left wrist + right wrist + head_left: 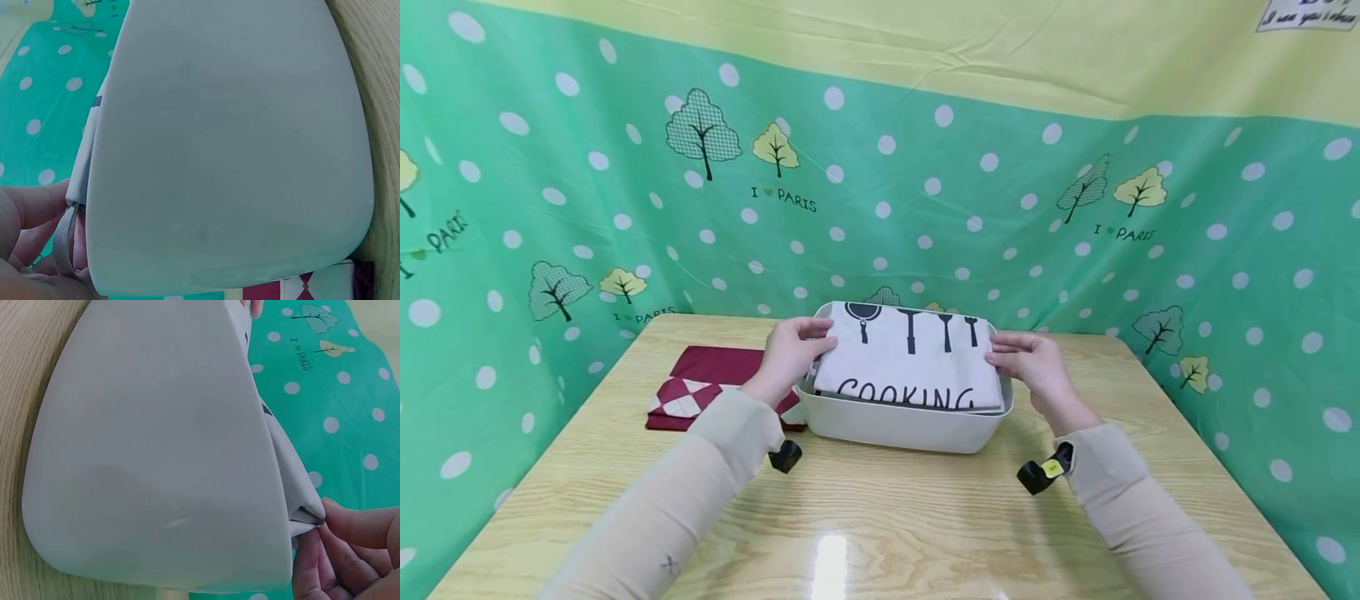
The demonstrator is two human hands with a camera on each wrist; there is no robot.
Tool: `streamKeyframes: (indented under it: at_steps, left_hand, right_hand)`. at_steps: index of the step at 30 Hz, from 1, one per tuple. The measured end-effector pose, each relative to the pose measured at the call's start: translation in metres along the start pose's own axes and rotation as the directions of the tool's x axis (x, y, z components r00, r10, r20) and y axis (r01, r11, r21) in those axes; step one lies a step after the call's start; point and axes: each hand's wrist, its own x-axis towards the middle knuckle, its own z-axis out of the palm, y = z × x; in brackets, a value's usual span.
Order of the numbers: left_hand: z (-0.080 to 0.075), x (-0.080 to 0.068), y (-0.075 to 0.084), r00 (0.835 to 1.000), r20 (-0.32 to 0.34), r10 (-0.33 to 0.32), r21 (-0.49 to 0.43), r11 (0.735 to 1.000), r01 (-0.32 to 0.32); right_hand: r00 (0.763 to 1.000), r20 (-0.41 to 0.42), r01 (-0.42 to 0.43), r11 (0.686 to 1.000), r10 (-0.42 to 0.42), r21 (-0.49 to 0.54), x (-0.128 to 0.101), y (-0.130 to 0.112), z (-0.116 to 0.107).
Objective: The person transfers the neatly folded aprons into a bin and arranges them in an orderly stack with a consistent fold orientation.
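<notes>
Left hand (792, 348) gripped the left edge of a folded white cloth (910, 358); fingers curled over the edge, thumb side on top. Right hand (1028, 360) pinched the right edge of the same cloth, fingertips closed on the fold. Left wrist view confirmed it: fingers (37, 206) wrapped round the cloth edge just beside the bin wall. Right wrist view showed fingertips (350, 525) pinching the cloth corner where it stuck out past the bin rim.

The cloth carried black utensil prints and the word "COOKING". It lay flat across the top of a pale grey plastic bin (895, 427), covering nearly the whole opening, its near edge hanging over the front rim. Could not tell what was under it inside the bin.

The bin sat on the wooden tabletop (887, 517), roughly centre, toward the far edge. A folded maroon cloth (700, 385) with a red-and-white diamond pattern lay flat on the tabletop just left of the bin, partly behind the left forearm and touching or nearly touching the bin's left wall.

Green polka-dot fabric (962, 208) with tree prints hung behind and to both sides of the tabletop.
</notes>
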Motion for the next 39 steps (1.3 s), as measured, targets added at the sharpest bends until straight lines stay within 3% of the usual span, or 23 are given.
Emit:
streamKeyframes:
  at_steps: [10,18,39]
  left_hand:
    - [-0.002,-0.002,-0.001,1.0,0.012,-0.013,0.016,1.0,0.013]
    - [-0.008,-0.007,0.003,0.999,-0.019,0.042,0.202,0.979,-0.037]
    - [-0.016,-0.007,0.004,0.998,-0.019,0.062,0.169,0.984,-0.058]
  right_hand:
    - [1.0,-0.01,0.003,1.0,-0.003,-0.021,0.0,0.003,0.002]
    - [1.0,0.015,0.027,0.996,-0.026,-0.089,-0.001,0.007,0.0]
    - [1.0,0.003,0.007,0.998,-0.007,-0.062,-0.002,0.004,0.002]
